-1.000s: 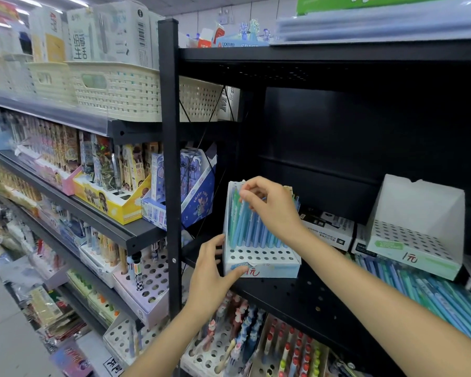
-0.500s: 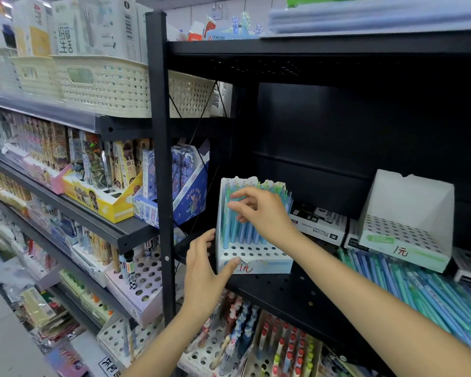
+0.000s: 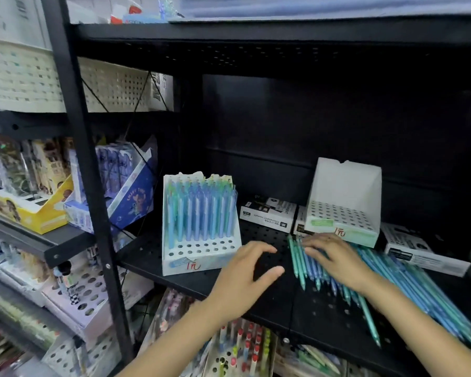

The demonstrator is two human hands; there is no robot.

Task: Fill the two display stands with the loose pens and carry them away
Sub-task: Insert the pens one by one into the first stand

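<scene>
Head view shows our right hand lying palm-down with relaxed fingers on the loose pens, a blue and green heap on the black shelf. Our left hand hovers beside them, thumb and fingers half-curved, holding nothing. Left of that hand stands the filled display stand, its back rows packed with blue pens, front holes bare. Beyond the right hand sits the empty display stand. Both fronts read "1元" in red.
</scene>
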